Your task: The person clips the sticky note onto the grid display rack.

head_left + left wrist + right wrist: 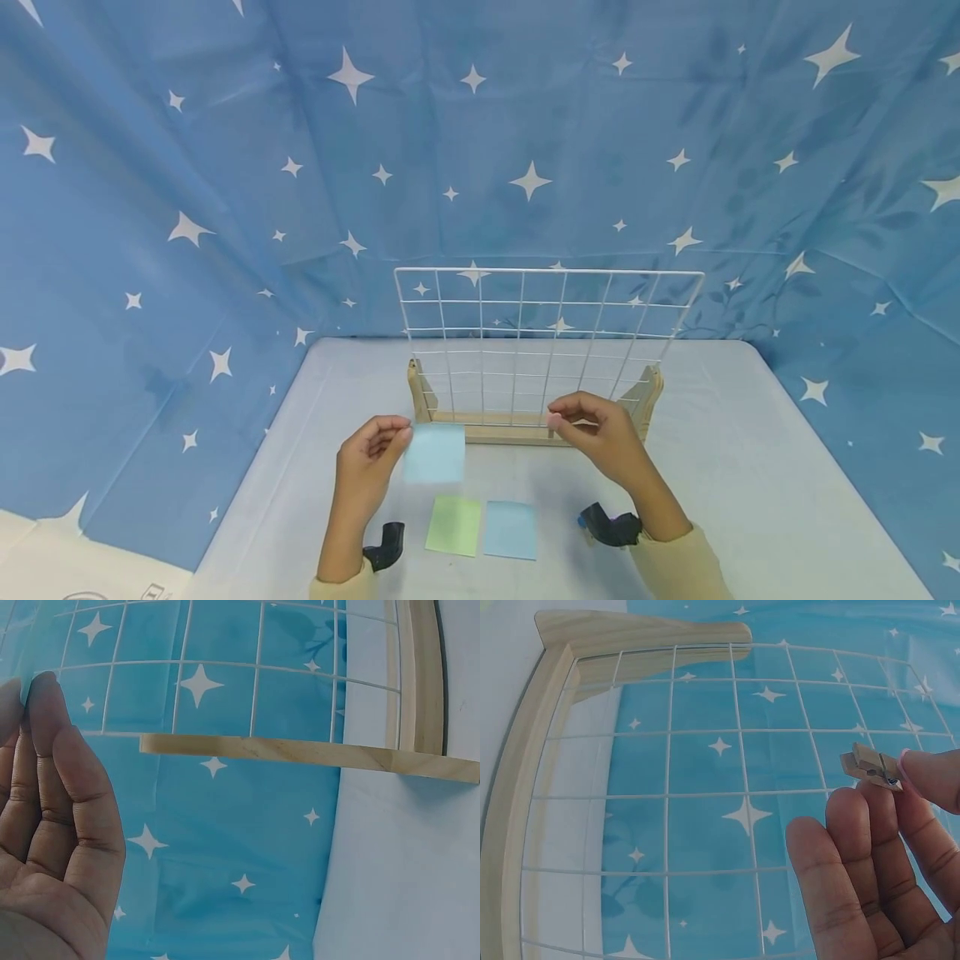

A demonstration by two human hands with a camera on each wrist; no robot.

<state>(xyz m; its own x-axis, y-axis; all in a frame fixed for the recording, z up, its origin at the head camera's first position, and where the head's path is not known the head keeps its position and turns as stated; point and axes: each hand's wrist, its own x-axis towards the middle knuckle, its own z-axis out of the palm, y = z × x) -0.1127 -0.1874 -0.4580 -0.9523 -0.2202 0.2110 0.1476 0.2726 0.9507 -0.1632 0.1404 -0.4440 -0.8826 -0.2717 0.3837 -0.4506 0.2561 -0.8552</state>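
Note:
My left hand (365, 471) pinches a light blue square paper note (435, 454) by its upper left corner, between thumb and fingertips. The note hangs above the table, in front of the left part of a white wire grid (522, 271). In my right hand (607, 437), thumb and fingers pinch a small wooden clothespin (868, 761); a pink bit shows beside the thumb. That hand is in front of the grid's right part, apart from the wires as far as I can tell. The grid leans back in a wooden stand (487, 436).
On the white table (360, 383), nearer the front, a green note (453, 526) and another blue note (510, 530) lie side by side. Something small and blue (581, 522) is partly hidden by the right wrist's black camera mount (611, 527). A starry blue curtain (480, 133) hangs behind.

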